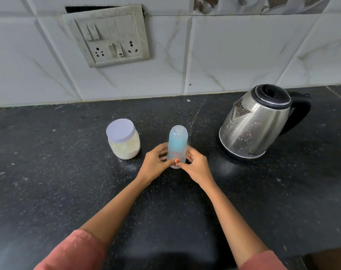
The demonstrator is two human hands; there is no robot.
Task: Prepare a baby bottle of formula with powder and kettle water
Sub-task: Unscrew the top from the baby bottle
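Note:
A clear baby bottle (177, 142) with a blue teat under a translucent cap stands upright on the black counter (68, 182). My left hand (155, 163) grips its lower body from the left and my right hand (195, 165) grips it from the right, thumbs at the front. A plastic jar of white powder (124, 146) with a pale lid stands just left of the bottle, lid on. A steel electric kettle (251, 123) with a black lid and handle sits to the right, spout facing left.
A white tiled wall (243, 55) rises behind the counter, with a switch and socket plate (109, 36) above the jar. The counter's front edge shows at the lower right (321, 248).

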